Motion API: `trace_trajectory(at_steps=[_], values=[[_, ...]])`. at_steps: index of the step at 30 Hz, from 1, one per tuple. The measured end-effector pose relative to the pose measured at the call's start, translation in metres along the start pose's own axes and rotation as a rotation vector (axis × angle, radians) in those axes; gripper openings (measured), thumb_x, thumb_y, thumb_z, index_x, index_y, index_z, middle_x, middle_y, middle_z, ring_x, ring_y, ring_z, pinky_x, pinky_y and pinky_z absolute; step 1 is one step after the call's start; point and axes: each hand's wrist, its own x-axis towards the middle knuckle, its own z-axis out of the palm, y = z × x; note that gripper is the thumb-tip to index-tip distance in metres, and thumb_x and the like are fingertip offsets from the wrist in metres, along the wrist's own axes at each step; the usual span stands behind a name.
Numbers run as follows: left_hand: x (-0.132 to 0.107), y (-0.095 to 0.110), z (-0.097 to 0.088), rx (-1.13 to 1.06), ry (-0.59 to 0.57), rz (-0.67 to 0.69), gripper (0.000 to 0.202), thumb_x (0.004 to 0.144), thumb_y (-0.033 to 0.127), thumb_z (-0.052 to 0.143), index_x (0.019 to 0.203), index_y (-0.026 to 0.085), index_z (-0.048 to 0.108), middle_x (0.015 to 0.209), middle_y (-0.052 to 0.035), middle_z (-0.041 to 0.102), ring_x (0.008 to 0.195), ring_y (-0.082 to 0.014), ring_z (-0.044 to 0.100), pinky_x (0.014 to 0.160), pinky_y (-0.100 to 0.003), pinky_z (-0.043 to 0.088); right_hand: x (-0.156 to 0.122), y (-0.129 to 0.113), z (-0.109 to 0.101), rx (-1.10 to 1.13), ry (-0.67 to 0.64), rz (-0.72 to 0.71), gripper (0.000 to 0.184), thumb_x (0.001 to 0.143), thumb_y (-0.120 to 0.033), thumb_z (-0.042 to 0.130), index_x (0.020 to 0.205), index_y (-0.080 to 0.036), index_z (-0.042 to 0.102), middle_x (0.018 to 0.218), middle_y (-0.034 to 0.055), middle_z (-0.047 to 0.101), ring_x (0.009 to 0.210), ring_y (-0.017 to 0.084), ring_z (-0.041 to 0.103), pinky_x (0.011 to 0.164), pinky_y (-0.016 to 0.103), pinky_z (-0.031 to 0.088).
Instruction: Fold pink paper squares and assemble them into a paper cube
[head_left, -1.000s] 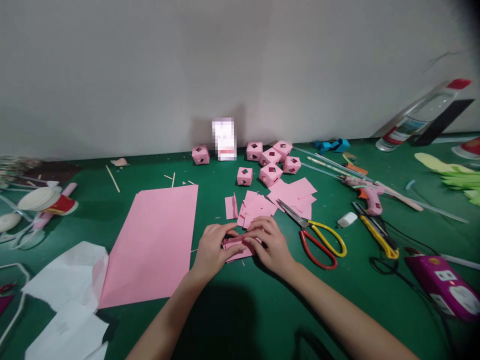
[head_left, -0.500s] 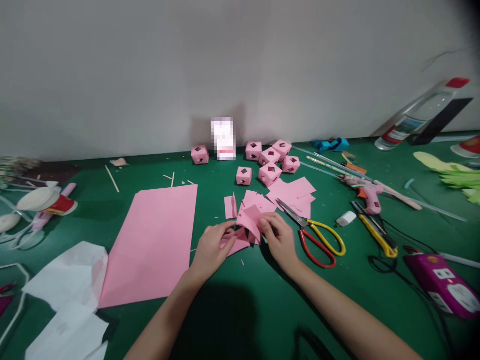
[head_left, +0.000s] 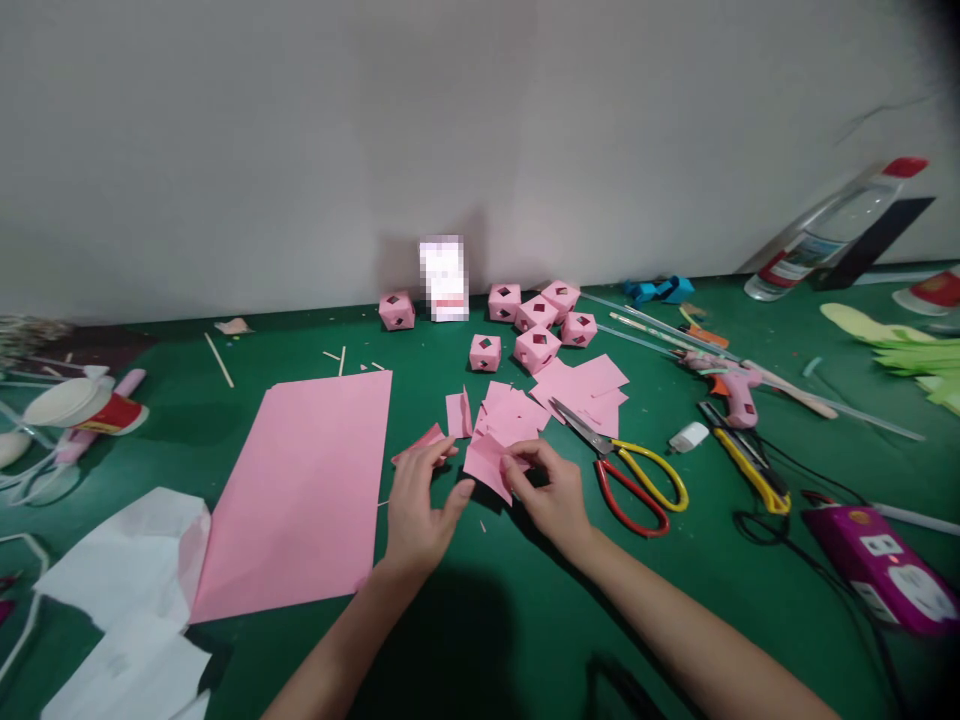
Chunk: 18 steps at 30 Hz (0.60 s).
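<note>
My right hand (head_left: 553, 490) is closed, pinching a creased piece of pink paper (head_left: 486, 462) between thumb and fingers just above the green table. My left hand (head_left: 418, 505) is open, thumb held apart from the fingers. Its fingertips lie over a folded pink paper piece (head_left: 426, 440), and whether they press on it I cannot tell. Between and behind the hands are a small upright folded piece (head_left: 458, 413) and a pile of loose pink pieces (head_left: 517, 408). Scissors (head_left: 600, 440) with one red and one yellow handle lie right of my right hand.
Several pink paper cubes (head_left: 537, 348) with diamond holes stand near the wall, beside a blurred bright screen (head_left: 444, 280). A large pink sheet (head_left: 300, 490) lies left. Rightward are a pink glue gun (head_left: 739, 390), a yellow cutter (head_left: 750, 465), a purple power strip (head_left: 874, 560) and a bottle (head_left: 825, 235).
My left hand has moved left and opened, and a folded pink piece now lies under its fingers. The right hand has lowered slightly with its pink paper.
</note>
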Motion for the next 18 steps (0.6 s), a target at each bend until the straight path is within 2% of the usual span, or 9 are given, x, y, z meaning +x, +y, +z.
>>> trace_trajectory(at_steps=[2,3,5,8,12,15,18], values=[[-0.007,0.008,0.008,-0.131,-0.035,-0.144,0.057,0.084,0.037,0.066,0.134,0.019,0.047,0.115,-0.0113,0.066,0.103,-0.0237,0.063,0.082,-0.034,0.050,-0.003,-0.001,0.002,-0.008,-0.006,-0.010,0.010,0.087,-0.031,0.063,0.089,-0.022,0.064,0.077,0.0026,0.070,0.066,0.017,0.064,0.064,0.029,0.052],[-0.009,0.010,0.012,-0.198,-0.042,-0.216,0.059,0.083,0.035,0.067,0.135,0.019,0.045,0.115,-0.0112,0.066,0.103,-0.0232,0.064,0.081,-0.033,0.051,-0.005,-0.001,0.003,-0.007,-0.018,-0.007,0.010,0.087,-0.032,0.063,0.089,-0.022,0.064,0.078,0.0028,0.070,0.067,0.017,0.064,0.064,0.029,0.053],[-0.010,0.009,0.018,-0.328,-0.051,-0.336,0.054,0.084,0.029,0.064,0.134,0.020,0.046,0.116,-0.0110,0.066,0.105,-0.0214,0.065,0.083,-0.032,0.052,-0.006,0.001,0.006,0.014,-0.053,0.019,0.011,0.088,-0.033,0.063,0.091,-0.022,0.063,0.081,0.0034,0.071,0.068,0.017,0.065,0.065,0.029,0.053],[-0.006,0.004,0.022,-0.455,-0.075,-0.465,0.046,0.082,0.024,0.063,0.127,0.020,0.052,0.119,-0.0113,0.065,0.104,-0.0198,0.066,0.076,-0.026,0.053,-0.005,0.003,0.008,0.106,-0.093,0.092,0.018,0.087,-0.034,0.063,0.100,-0.022,0.060,0.085,0.0039,0.071,0.071,0.017,0.066,0.065,0.029,0.054],[0.001,-0.002,0.020,-0.522,-0.053,-0.545,0.042,0.079,0.032,0.070,0.118,0.019,0.059,0.125,-0.0123,0.064,0.103,-0.0210,0.066,0.069,-0.024,0.053,-0.003,0.002,0.006,0.217,-0.208,0.153,0.023,0.090,-0.032,0.058,0.112,-0.023,0.059,0.085,0.0019,0.070,0.058,0.013,0.062,0.054,0.025,0.051],[0.003,-0.004,0.018,-0.550,-0.039,-0.600,0.041,0.078,0.038,0.072,0.114,0.019,0.062,0.123,-0.0116,0.066,0.103,-0.0211,0.066,0.075,-0.027,0.053,-0.002,-0.003,0.002,0.162,-0.345,0.075,0.022,0.092,-0.023,0.049,0.107,-0.024,0.066,0.097,0.0037,0.070,0.055,0.010,0.061,0.053,0.024,0.050],[0.003,-0.006,0.017,-0.588,-0.025,-0.630,0.038,0.079,0.040,0.073,0.110,0.019,0.065,0.116,-0.0110,0.068,0.104,-0.0219,0.066,0.082,-0.029,0.052,-0.003,-0.008,-0.001,0.037,-0.432,-0.076,0.030,0.086,-0.014,0.050,0.107,-0.024,0.069,0.093,0.0034,0.071,0.065,0.013,0.063,0.063,0.026,0.050]])
